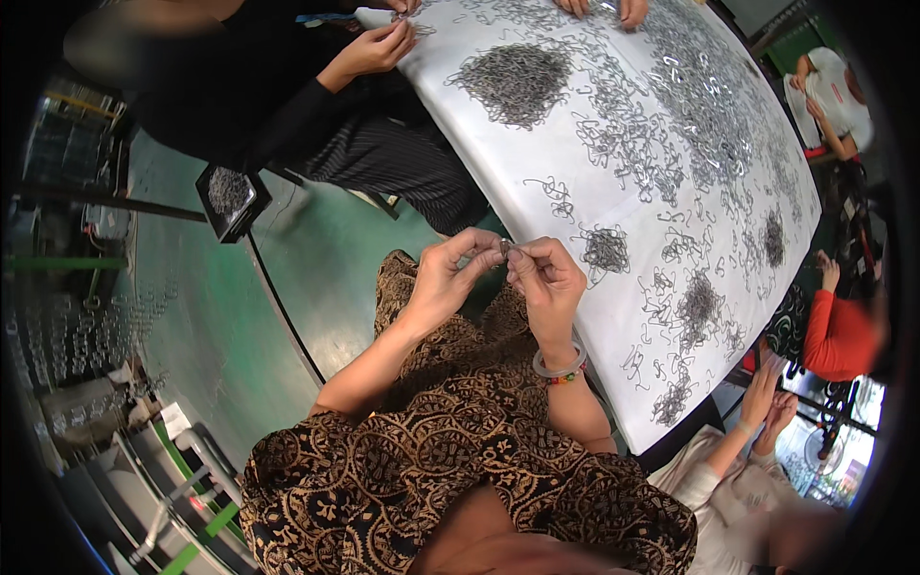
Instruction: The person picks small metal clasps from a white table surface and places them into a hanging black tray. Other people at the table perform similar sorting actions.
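My left hand (452, 275) and my right hand (546, 280) meet in front of me at the edge of a white-covered table (498, 172). Both are closed in a pinch, thumbs against forefingers. Between their fingertips sits a small dark metal piece (505, 247), mostly covered by the fingers; it resembles the bent wire hooks on the table. Closest to my right hand is a small heap of wire hooks (606, 251). A few loose hooks (556, 197) lie beyond it. A bangle (561, 364) and a beaded bracelet circle my right wrist.
A larger heap of hooks (513, 84) and a wide scatter (700, 105) cover the table's far side. Co-workers sit around it; one's hand (374, 53) works at far left. A black bin (230, 199) holding metal pieces stands at left. Metal frames (182, 479) are at lower left.
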